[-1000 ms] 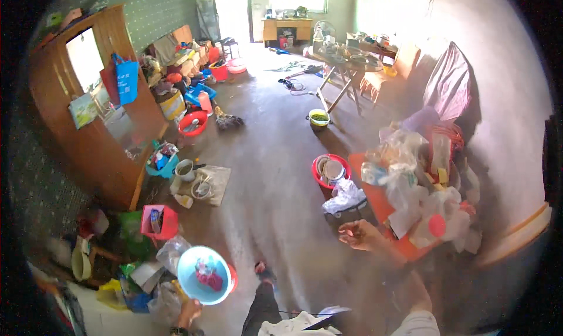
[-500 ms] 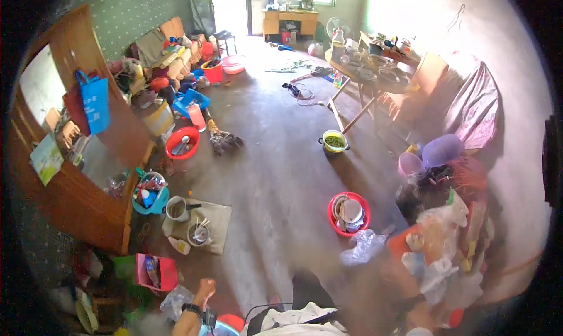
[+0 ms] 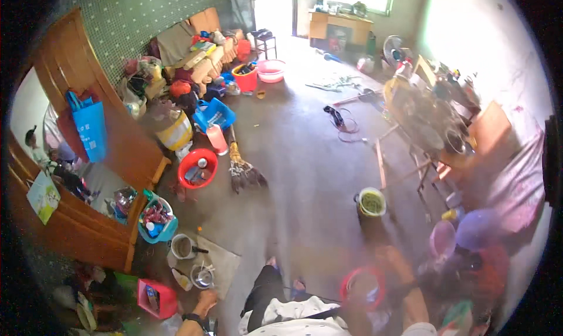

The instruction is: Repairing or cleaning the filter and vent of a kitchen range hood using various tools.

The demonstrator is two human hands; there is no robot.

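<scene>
Grey, smooth floor (image 3: 305,189) with soft shine covers the middle of the room. Nearest, at the lower edge, is white cloth (image 3: 293,315) with small dark dots, worn by the person. The left hand (image 3: 205,301), with a dark watch (image 3: 196,319) on the wrist, has curled fingers; its grip looks narrow, but I cannot tell if something is inside. One second ago it was at the rim of a pale blue bucket, which is now out of view. Beside this hand stands a square pink plastic bin (image 3: 167,301); near it, a round, shiny metal pot (image 3: 201,283) with pale sticks sits on a flat beige sheet (image 3: 223,257).

The right hand (image 3: 390,262) is blurred, so I cannot tell how wide its grip is. Now it is at the round red basin (image 3: 345,285), touching or not I cannot say; one second ago it was near the plastic bags.

Farther, the pot with green contents (image 3: 371,213) appears lower and more right than half a second ago. At left are a coarse straw broom (image 3: 237,157) and a brown wooden cabinet (image 3: 126,125). Beyond, a crowded desk (image 3: 392,95) stands on slanting legs, and farthest is a wooden desk (image 3: 321,30) below the bright window.
</scene>
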